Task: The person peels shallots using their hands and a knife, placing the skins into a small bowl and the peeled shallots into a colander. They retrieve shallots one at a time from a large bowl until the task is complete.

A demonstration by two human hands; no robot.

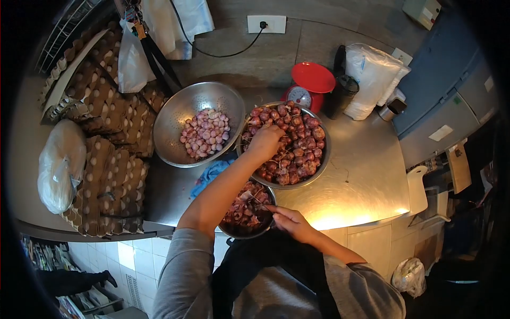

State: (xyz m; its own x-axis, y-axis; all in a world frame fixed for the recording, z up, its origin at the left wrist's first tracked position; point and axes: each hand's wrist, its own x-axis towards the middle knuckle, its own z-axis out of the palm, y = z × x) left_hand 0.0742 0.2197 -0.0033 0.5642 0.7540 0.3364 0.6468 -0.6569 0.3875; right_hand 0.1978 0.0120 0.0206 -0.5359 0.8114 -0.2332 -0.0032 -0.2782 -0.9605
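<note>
My left hand (266, 139) reaches over a metal bowl (325, 165) heaped with unpeeled red shallots (298, 151). Its fingers are curled down against the shallots at the bowl's left side, and whatever is between them is hidden. Closer to my body, my right hand (294, 222) grips a small knife (270, 208) by its handle. The blade points left over a smaller bowl (247, 234) full of shallot skins (245, 210). At the back left, a perforated steel colander (169, 139) holds peeled shallots (206, 134), near my left forearm.
Stacked egg trays (106, 181) and a plastic bag (62, 165) stand on the left. Behind the shallot bowl are a red kitchen scale (313, 78), a dark jar (342, 95) and a bagged white bundle (369, 77). A blue cloth (209, 176) lies by my left forearm on the steel table (366, 181).
</note>
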